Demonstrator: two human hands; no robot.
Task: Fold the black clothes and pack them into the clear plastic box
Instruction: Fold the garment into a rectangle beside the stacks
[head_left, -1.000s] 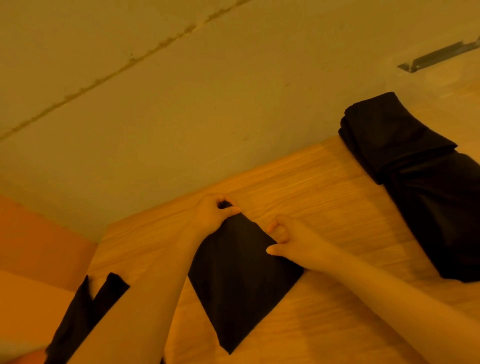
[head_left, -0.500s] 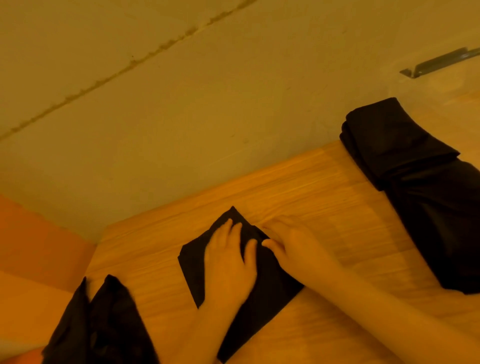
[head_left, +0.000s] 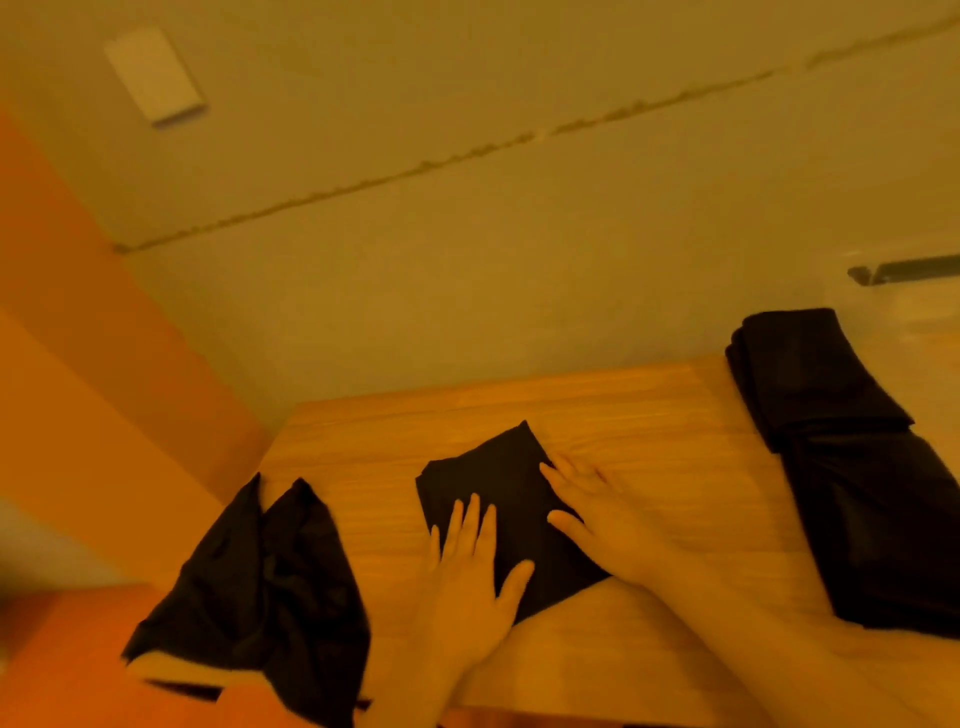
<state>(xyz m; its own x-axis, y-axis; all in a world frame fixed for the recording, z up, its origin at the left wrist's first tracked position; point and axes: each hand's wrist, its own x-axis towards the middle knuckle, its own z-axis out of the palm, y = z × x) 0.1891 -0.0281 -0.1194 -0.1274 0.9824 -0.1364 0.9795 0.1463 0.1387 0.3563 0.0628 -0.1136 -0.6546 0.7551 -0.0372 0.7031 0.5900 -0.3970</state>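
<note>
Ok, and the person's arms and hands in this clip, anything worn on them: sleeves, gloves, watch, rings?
Nothing worn that shows. The left hand and right hand are bare, without gloves, and both forearms are uncovered as far as the frame's edge, with no sleeve or watch. No rings stand out, though the picture is dim and blurred.

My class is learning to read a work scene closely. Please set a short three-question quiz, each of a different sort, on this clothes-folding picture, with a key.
1. True or false: both hands lie flat on the small folded black cloth in the middle of the wooden table.
2. Which lies at the table's left corner? A) an unfolded, crumpled black garment B) a neat folded stack C) a clear box
3. Fill in: the folded black stack lies to the ___ of the hands.

Key: 1 true: left hand, right hand, fingers straight. 2 A. 3 right.
</note>
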